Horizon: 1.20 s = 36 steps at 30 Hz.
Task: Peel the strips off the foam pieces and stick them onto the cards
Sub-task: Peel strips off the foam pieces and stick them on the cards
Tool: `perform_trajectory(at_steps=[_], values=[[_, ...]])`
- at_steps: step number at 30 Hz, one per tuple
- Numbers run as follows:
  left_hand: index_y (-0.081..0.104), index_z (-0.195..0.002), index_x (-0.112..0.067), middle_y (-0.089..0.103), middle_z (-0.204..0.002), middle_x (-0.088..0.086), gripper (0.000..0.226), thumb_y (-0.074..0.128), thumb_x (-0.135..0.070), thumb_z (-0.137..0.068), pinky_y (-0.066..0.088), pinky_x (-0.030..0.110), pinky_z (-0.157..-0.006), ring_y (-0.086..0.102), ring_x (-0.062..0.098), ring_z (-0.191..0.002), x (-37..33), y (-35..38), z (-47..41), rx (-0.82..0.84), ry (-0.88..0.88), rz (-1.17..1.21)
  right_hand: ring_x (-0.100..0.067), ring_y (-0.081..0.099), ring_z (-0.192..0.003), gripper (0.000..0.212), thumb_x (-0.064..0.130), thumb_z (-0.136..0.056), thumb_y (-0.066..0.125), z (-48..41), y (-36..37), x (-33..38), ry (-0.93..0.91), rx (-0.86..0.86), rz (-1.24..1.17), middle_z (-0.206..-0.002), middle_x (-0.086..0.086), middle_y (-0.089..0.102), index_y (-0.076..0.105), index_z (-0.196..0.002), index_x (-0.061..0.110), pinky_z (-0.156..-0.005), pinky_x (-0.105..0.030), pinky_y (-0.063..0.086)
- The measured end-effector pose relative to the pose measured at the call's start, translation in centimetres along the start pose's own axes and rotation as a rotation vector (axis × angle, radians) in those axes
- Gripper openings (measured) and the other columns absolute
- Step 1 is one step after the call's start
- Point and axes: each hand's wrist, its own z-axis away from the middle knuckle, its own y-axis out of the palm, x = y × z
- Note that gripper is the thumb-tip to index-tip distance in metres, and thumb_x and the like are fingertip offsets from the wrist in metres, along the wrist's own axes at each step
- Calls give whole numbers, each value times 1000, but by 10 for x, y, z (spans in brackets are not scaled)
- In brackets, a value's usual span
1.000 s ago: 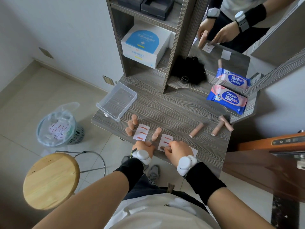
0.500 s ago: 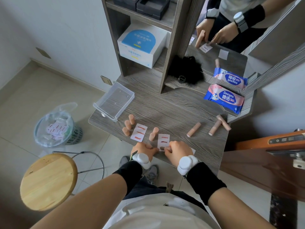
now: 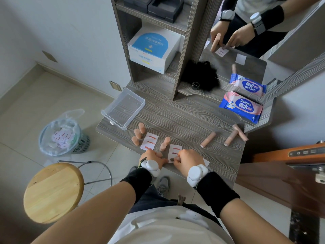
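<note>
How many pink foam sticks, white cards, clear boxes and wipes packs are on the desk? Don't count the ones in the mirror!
foam sticks: 7 (one held in the left hand)
cards: 3 (one mostly hidden under the right hand)
clear box: 1
wipes pack: 1
Total: 12
</note>
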Motion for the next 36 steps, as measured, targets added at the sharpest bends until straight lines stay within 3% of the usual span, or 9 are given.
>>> perform_trajectory(at_steps=[4, 7, 13, 17, 20, 22, 28, 31, 36], values=[[58, -76, -17, 49, -65, -7, 25, 76, -34, -80, 38, 22, -54, 49, 13, -66, 0, 1, 0, -6, 28, -6, -27, 51, -68, 26, 22, -91, 51, -3, -3, -2, 22, -17, 28, -80, -13, 67, 44, -68, 11, -58, -30, 37], [62, -85, -15, 56, -79, -3, 23, 75, -35, -83, 44, 26, -68, 55, 16, -80, 0, 1, -1, 7, 54, -30, -27, 49, -69, 31, 20, -89, 50, -4, -5, -4, 21, -18, 53, -76, -14, 63, 37, -62, 13, -59, -30, 36], [53, -68, -19, 51, -67, -5, 31, 76, -36, -80, 39, 24, -58, 52, 16, -71, 2, 2, -4, 1, 38, -11, -26, 50, -69, 35, 20, -86, 53, -5, -4, -10, 14, -29, 52, -72, -10, 59, 32, -58, 18, -57, -29, 36], [60, -72, -19, 50, -65, -6, 25, 74, -39, -81, 41, 25, -61, 52, 16, -70, 3, 1, -4, 2, 44, -52, -20, 48, -58, 37, 25, -85, 57, -6, 0, -19, 2, -60, -3, -53, 5, 43, 35, -55, 20, -45, -25, 25], [49, -59, -20, 47, -57, -8, 36, 79, -34, -75, 36, 23, -51, 46, 11, -56, 6, 0, -7, -8, 12, 41, -9, 39, -43, 40, 27, -80, 63, -7, 0, -30, 22, -92, -257, -42, 8, 41, 41, -48, 19, -42, -23, 26], [54, -63, -18, 51, -59, -7, 32, 81, -34, -71, 37, 22, -50, 47, 10, -53, 9, -2, -9, 3, 2, 78, -7, 37, -39, 30, 25, -79, 68, -7, 0, -38, 97, -82, -483, -42, 8, 43, 56, -52, 16, -43, -22, 29], [65, -81, -22, 68, -74, -13, 31, 85, -39, -67, 54, 31, -72, 66, 13, -73, 25, 1, -6, 14, 132, 237, -12, 21, -37, 20, 18, -82, 69, 4, -4, -62, 360, 117, -1237, -51, -3, 38, 66, -83, -1, -36, -20, 14], [69, -76, -10, 59, -65, -5, 38, 87, -42, -64, 46, 29, -61, 55, 13, -61, 19, -4, 1, 125, 116, 315, -9, 21, -37, 21, 17, -89, 60, 7, -8, -64, 387, 176, -1464, -54, -2, 37, 65, -88, -3, -34, -18, 13], [78, -67, -25, 52, -44, -15, 18, 88, -40, -66, 37, 15, -41, 46, 0, -39, -6, -9, 18, 196, 157, 522, -7, 23, -34, 25, 22, -93, 51, 9, -9, -56, 408, 256, -1724, -51, 1, 36, 61, -80, 4, -32, -16, 14]])
